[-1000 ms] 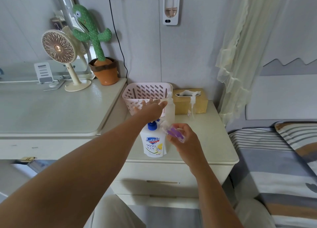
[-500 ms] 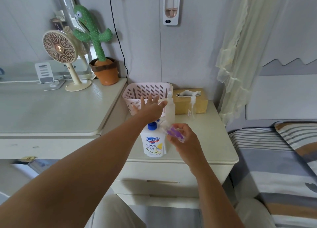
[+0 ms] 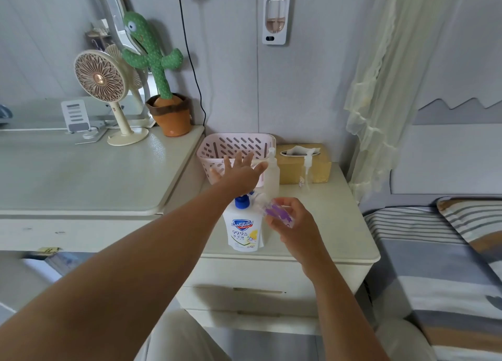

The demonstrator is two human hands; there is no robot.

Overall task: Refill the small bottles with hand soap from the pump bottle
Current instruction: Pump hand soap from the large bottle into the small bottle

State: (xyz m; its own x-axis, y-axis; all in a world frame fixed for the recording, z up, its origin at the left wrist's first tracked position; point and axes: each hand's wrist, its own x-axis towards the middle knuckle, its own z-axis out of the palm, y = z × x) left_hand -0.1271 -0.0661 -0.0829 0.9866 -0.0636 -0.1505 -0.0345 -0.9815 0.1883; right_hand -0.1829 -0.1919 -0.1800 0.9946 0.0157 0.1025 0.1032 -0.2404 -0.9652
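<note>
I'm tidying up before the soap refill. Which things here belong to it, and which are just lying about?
Job: pump bottle, purple-labelled bottle in right hand, frosted bottle, clear small bottle.
Lying about: tissue box, fan, cactus toy, phone stand.

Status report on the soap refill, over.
Left hand open, fingers spread over pump bottle. Right hand grips small purple-labelled bottle, tilted toward the pump. Frosted bottle stands close behind left hand.

one head-worn view looks forward and down from close above the nightstand point(image 3: 339, 225); facing the wall point(image 3: 312, 75).
</note>
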